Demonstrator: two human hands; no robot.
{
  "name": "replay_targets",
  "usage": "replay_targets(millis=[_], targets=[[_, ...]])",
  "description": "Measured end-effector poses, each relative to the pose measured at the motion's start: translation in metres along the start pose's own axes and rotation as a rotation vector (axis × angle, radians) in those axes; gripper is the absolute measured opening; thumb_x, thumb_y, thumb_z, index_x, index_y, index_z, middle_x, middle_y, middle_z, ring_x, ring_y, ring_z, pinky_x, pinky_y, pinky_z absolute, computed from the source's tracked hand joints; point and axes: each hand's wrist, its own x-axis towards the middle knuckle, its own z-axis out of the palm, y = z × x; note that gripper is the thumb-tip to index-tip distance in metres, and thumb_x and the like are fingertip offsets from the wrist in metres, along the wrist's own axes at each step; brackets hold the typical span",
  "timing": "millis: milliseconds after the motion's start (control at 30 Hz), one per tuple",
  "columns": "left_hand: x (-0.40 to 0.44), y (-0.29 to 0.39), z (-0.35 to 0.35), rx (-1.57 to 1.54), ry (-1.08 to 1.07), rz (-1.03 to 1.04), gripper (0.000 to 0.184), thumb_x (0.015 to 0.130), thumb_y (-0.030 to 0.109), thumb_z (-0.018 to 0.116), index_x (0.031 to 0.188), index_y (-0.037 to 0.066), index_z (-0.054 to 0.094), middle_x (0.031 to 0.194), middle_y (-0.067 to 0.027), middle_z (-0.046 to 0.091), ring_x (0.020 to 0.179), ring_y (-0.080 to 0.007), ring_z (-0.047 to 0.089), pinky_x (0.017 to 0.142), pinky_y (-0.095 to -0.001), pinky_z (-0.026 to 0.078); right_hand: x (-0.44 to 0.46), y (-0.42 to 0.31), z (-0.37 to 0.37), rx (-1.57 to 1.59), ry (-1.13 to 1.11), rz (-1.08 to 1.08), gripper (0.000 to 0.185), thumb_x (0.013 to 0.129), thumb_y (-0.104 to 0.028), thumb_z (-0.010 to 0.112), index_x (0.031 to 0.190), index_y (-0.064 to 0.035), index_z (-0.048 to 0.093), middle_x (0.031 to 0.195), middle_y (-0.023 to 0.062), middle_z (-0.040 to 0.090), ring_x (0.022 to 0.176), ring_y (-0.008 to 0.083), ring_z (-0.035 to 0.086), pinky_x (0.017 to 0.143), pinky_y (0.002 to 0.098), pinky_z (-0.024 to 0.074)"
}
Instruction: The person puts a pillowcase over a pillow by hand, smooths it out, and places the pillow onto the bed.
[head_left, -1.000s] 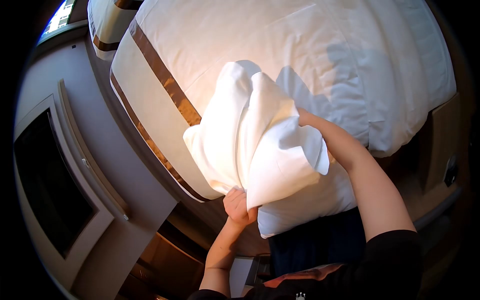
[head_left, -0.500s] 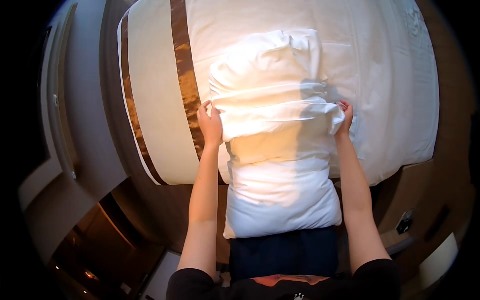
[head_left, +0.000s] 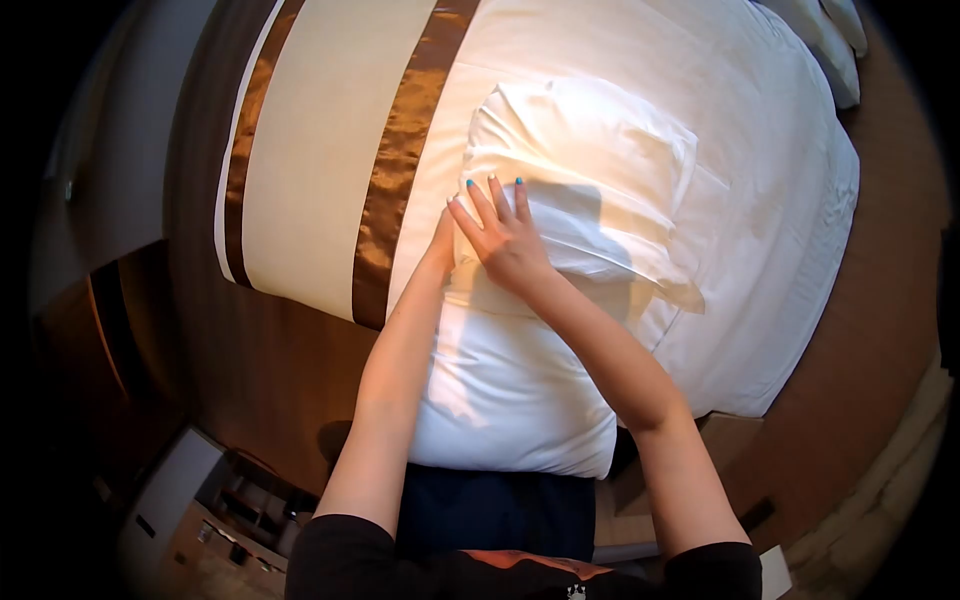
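A white pillow (head_left: pixel 510 385) lies lengthwise in front of me, its near end bare. Its far part is inside a wrinkled white pillowcase (head_left: pixel 590 150). My right hand (head_left: pixel 512 245) reaches across to the left side and rests on the pillowcase with fingers spread; its nails are blue and white. Close beside it, at the case's left edge, my left hand (head_left: pixel 443 245) grips the fabric, its fingers partly hidden by the edge and the right hand. The case's right corner (head_left: pixel 685 295) hangs loose with no hand on it.
The pillow's far part rests on a bed (head_left: pixel 770 210) with white bedding. A cream runner (head_left: pixel 320 150) with shiny brown bands crosses it on the left. More white pillows (head_left: pixel 825 45) are at the upper right. A shelf unit (head_left: pixel 240 510) stands at lower left.
My right hand has let go of the case's right corner and moved left across the pillow to lie beside my left hand. The view has turned, and the pillow appears tilted.
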Motion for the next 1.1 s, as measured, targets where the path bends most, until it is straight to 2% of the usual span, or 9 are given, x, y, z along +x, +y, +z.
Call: replay_targets(millis=[167, 200, 300, 333, 367, 533, 633, 833, 1100], targets=[[-0.012, -0.012, 0.019, 0.713, 0.123, 0.322, 0.044, 0.098, 0.038, 0.033, 0.124, 0.006, 0.047, 0.101, -0.0110, 0.064, 0.094, -0.0229, 0.062, 0.080, -0.0344, 0.049, 0.020, 0.008, -0.005, -0.130, 0.027, 0.032, 0.040, 0.075, -0.007, 0.058, 0.115, -0.0088, 0.058, 0.122, 0.0100, 0.056, 0.118, 0.0339, 0.047, 0.099, 0.0545, 0.0347], [-0.022, -0.007, 0.026, 0.836, 0.145, 0.350, 0.043, 0.098, 0.038, 0.034, 0.123, 0.005, 0.048, 0.099, -0.0112, 0.064, 0.092, -0.0225, 0.062, 0.080, -0.0336, 0.049, 0.020, 0.015, -0.022, -0.106, 0.097, -0.019, 0.031, 0.073, -0.004, 0.058, 0.104, -0.0077, 0.062, 0.108, 0.0089, 0.062, 0.107, 0.0308, 0.055, 0.093, 0.0445, 0.0434], [-0.049, 0.003, 0.039, 0.656, -0.103, 0.120, 0.039, 0.097, 0.035, 0.040, 0.117, 0.003, 0.052, 0.088, -0.0109, 0.065, 0.085, -0.0196, 0.062, 0.076, -0.0296, 0.047, -0.002, 0.042, -0.052, 0.096, 0.133, 0.083, 0.032, 0.067, 0.004, 0.058, 0.096, -0.0069, 0.066, 0.089, 0.0096, 0.066, 0.087, 0.0287, 0.062, 0.075, 0.0348, 0.0505], [-0.042, -0.010, 0.033, 0.420, -0.225, 0.270, 0.033, 0.096, 0.031, 0.043, 0.109, 0.004, 0.057, 0.091, -0.0078, 0.065, 0.082, -0.0161, 0.060, 0.074, -0.0279, 0.047, -0.010, 0.050, -0.060, 0.100, 0.144, 0.094, 0.026, 0.068, 0.003, 0.055, 0.088, -0.0081, 0.066, 0.083, 0.0068, 0.065, 0.081, 0.0262, 0.061, 0.070, 0.0342, 0.0499], [-0.035, -0.021, 0.024, 0.311, -0.261, 0.205, 0.031, 0.095, 0.028, 0.043, 0.109, 0.005, 0.056, 0.093, -0.0070, 0.064, 0.083, -0.0151, 0.060, 0.074, -0.0279, 0.047, -0.019, 0.057, -0.068, 0.119, 0.110, 0.126, 0.024, 0.063, 0.000, 0.065, 0.086, -0.0051, 0.066, 0.081, 0.0099, 0.064, 0.078, 0.0288, 0.060, 0.068, 0.0356, 0.0478], [-0.047, -0.008, 0.038, 0.148, -0.420, 0.104, 0.024, 0.091, 0.011, 0.047, 0.112, 0.002, 0.054, 0.106, -0.0098, 0.061, 0.095, -0.0179, 0.059, 0.083, -0.0296, 0.047, -0.055, 0.069, -0.084, 0.216, 0.243, 0.126, 0.015, 0.065, 0.000, 0.066, 0.080, -0.0033, 0.064, 0.074, 0.0116, 0.061, 0.070, 0.0296, 0.057, 0.063, 0.0345, 0.0465], [-0.044, -0.005, 0.034, 1.119, -0.236, 0.746, 0.032, 0.083, 0.007, 0.056, 0.114, 0.002, 0.053, 0.110, -0.0121, 0.059, 0.100, -0.0242, 0.058, 0.088, -0.0325, 0.045, -0.078, 0.065, -0.086, 0.290, 0.317, 0.228, 0.012, 0.067, -0.004, 0.069, 0.077, -0.0027, 0.063, 0.073, 0.0109, 0.061, 0.068, 0.0266, 0.059, 0.064, 0.0316, 0.0466], [-0.037, 0.000, 0.051, 0.918, -0.476, 0.939, 0.041, 0.073, 0.007, 0.068, 0.110, 0.002, 0.051, 0.106, -0.0153, 0.058, 0.096, -0.0333, 0.056, 0.081, -0.0370, 0.047, -0.103, 0.051, -0.079, 0.421, 0.548, 0.622, 0.020, 0.068, -0.003, 0.069, 0.087, -0.0008, 0.062, 0.075, 0.0096, 0.062, 0.071, 0.0210, 0.061, 0.067, 0.0285, 0.0465], [-0.042, -0.041, 0.050, 0.847, 0.068, 1.010, 0.025, 0.079, 0.012, 0.058, 0.095, 0.003, 0.042, 0.085, -0.0223, 0.056, 0.080, -0.0448, 0.055, 0.061, -0.0494, 0.046, -0.080, -0.017, -0.055, 0.177, 0.297, 0.311, 0.025, 0.067, -0.010, 0.068, 0.091, -0.0059, 0.063, 0.080, 0.0113, 0.063, 0.070, 0.0295, 0.061, 0.062, 0.0356, 0.0488]])
